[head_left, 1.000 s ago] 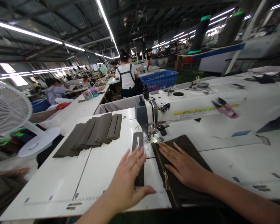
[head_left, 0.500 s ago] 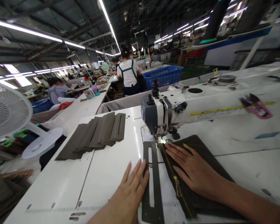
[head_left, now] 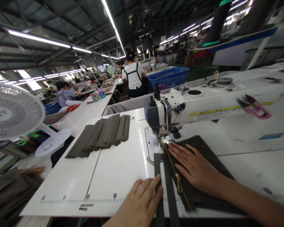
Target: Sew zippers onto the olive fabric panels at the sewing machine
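My right hand (head_left: pixel 198 170) lies flat, fingers stretched out, on a dark olive fabric panel (head_left: pixel 224 192). Beside its fingertips runs a brass zipper (head_left: pixel 172 164) with a gold pull; the zipper's far end is under the presser foot of a white sewing machine (head_left: pixel 164 116). My left hand (head_left: pixel 142 198) has bent fingers closed on the left edge of an olive strip with a long slot (head_left: pixel 172 195). The strip lies left of the zipper, its near end at the table's front edge. My left thumb is hidden.
A fanned stack of slotted olive pieces (head_left: pixel 101 134) lies on the white tabletop (head_left: pixel 123 170), back left. Pink-handled thread snips (head_left: pixel 257 108) rest on the machine arm. A white fan (head_left: pixel 16 113) stands left. Beyond are a blue crate (head_left: pixel 168 77) and a person (head_left: pixel 133 75) seen from behind.
My left hand has drawn the slotted strip nearer to me and slightly right, its fingers now bent instead of spread. My right hand and the zipper panel have stayed nearly still. The view has shifted slightly.
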Motion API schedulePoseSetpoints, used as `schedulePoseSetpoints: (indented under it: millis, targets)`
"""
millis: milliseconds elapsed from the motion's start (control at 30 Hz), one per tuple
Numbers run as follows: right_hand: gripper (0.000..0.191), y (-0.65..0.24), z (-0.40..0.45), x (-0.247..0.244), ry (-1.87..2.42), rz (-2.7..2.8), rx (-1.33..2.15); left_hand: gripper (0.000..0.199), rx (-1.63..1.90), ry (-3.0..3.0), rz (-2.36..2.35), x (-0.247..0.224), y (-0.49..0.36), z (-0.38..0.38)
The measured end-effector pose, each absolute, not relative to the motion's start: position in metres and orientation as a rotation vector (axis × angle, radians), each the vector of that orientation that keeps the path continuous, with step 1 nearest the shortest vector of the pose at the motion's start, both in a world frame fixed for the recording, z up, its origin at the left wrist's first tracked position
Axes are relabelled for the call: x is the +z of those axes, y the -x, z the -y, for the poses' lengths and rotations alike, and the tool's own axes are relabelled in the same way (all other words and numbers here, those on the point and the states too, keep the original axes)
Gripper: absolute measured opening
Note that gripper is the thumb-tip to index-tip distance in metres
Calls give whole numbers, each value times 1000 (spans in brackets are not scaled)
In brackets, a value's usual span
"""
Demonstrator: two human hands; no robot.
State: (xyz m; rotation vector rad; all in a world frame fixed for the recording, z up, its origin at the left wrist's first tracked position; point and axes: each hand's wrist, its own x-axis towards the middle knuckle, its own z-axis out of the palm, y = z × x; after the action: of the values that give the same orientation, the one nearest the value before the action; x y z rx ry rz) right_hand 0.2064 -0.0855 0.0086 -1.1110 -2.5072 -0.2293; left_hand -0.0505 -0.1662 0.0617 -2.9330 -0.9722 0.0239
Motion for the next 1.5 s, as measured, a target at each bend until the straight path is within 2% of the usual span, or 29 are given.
schedulePoseSetpoints:
  millis: [100, 267, 367, 500, 567, 767, 833, 1200, 1367, 1500]
  targets:
    - [47, -206, 85, 7, 1111, 2490, -211, 59, -73, 3081, 1138, 76, 39, 147]
    - [44, -205, 85, 6, 1123, 2457, -160, 34, -314, 2894, 1311, 62, 22, 102]
    - [45, -204, 90, 8, 1166, 2452, -158, 26, -504, 2733, 1372, 54, 32, 92]
    - [48, -199, 102, 11, 1202, 2454, -173, 31, -992, 2595, 1266, 58, 46, 103]
    - [49, -194, 107, 14, 1207, 2470, -174, 34, -1092, 2568, 1136, 60, 39, 109]
    - [51, -190, 106, 18, 1150, 2526, -122, 28, -572, 2642, 1056, 43, -7, 104]
    - [51, -191, 104, 17, 1139, 2519, -119, 27, -493, 2644, 1064, 36, -11, 100]
    - [59, -194, 95, 16, 1080, 2452, -151, 36, -513, 2712, 1142, 36, 1, 94]
    - [57, -188, 94, 15, 1075, 2389, -152, 33, -528, 2666, 1056, 36, -1, 90]
    - [60, -180, 92, 20, 1146, 2350, -78, 40, -529, 2646, 1010, 37, -1, 86]
